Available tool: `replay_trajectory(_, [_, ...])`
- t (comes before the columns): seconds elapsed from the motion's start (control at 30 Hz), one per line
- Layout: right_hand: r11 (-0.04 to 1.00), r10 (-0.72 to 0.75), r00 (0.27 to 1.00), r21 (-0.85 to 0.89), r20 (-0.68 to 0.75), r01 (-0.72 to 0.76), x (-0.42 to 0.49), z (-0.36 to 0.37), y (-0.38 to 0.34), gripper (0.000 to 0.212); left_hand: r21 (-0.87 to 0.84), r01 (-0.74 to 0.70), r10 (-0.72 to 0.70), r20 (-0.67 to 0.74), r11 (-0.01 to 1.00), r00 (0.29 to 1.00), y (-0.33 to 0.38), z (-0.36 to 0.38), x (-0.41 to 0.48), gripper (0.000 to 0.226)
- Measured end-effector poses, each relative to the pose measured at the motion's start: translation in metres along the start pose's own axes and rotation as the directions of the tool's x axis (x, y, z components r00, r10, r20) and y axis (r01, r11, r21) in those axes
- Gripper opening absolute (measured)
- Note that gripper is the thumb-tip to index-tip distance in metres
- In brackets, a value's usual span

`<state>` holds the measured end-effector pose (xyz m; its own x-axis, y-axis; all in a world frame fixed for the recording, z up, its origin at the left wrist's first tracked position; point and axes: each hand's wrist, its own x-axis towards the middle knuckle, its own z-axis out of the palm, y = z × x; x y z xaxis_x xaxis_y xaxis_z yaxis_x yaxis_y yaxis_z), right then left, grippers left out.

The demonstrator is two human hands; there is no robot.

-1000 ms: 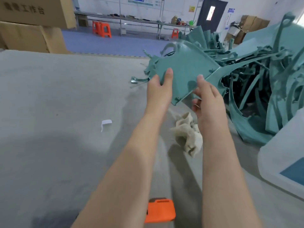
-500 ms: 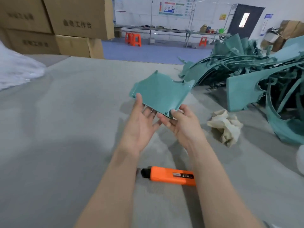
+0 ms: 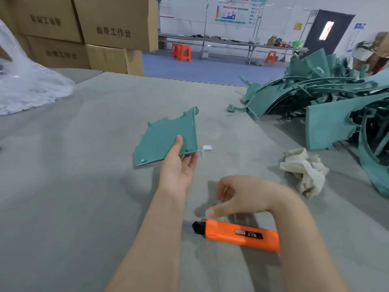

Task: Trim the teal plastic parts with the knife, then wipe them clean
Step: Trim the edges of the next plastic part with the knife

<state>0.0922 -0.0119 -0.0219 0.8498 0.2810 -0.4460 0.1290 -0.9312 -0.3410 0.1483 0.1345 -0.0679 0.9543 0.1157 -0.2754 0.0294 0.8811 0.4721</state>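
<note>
- Teal plastic part [image 3: 168,138] at frame centre, flat panel with notched far edge, held tilted above the grey table [image 3: 84,186].
- left hand [image 3: 179,165] grips the part's near edge: thumb on top, fingers underneath.
- right hand [image 3: 246,197] lower centre, just above the knife, fingers curled and partly spread, holding nothing; slightly blurred.
- knife [image 3: 237,233]: orange body, black tip pointing left, lying flat on the table below the right hand; whether they touch, cannot tell.
- cloth [image 3: 303,169], crumpled and off-white, right of centre on the table.
- pile of teal parts [image 3: 336,102] at right edge.
- small white scrap [image 3: 206,148] just right of the held part.
- cardboard boxes [image 3: 84,32] upper left.
</note>
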Motion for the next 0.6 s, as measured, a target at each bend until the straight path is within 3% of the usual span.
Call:
replay_trajectory(0.1, [0.991,-0.045,0.998,-0.122,0.041,0.049,0.010,0.012,-0.018,0.049,-0.016,-0.025,0.025,-0.026,1.000,0.999,0.002,0.000,0.000,0.034])
replay_trajectory(0.23, [0.990,-0.011,0.979,-0.137,-0.205,-0.018,0.023,0.020,-0.017,0.021,0.015,-0.045,0.046,-0.039,0.999,0.998,0.001,0.000,0.000,0.040])
replay_trajectory(0.3, [0.998,0.039,0.968,-0.046,-0.248,-0.052,0.020,0.014,-0.010,0.031,0.025,-0.046,0.047,-0.039,0.999,0.998,0.001,0.001,-0.001,0.040])
replay_trajectory(0.37, [1.000,0.008,0.990,0.018,-0.141,-0.006,0.009,0.006,-0.009,0.047,0.026,-0.053,0.054,-0.024,0.998,0.998,0.001,0.003,-0.002,0.041])
replay_trajectory(0.47, [0.988,-0.095,0.994,-0.121,0.044,0.100,-0.007,0.009,-0.027,0.055,0.043,-0.083,0.083,-0.010,0.996,0.996,0.002,0.004,-0.003,0.040])
replay_trajectory(0.6, [0.905,-0.227,0.971,-0.351,0.080,0.241,-0.001,0.031,-0.056,0.039,0.032,-0.124,0.124,-0.002,0.992,0.992,0.008,0.003,-0.005,0.038])
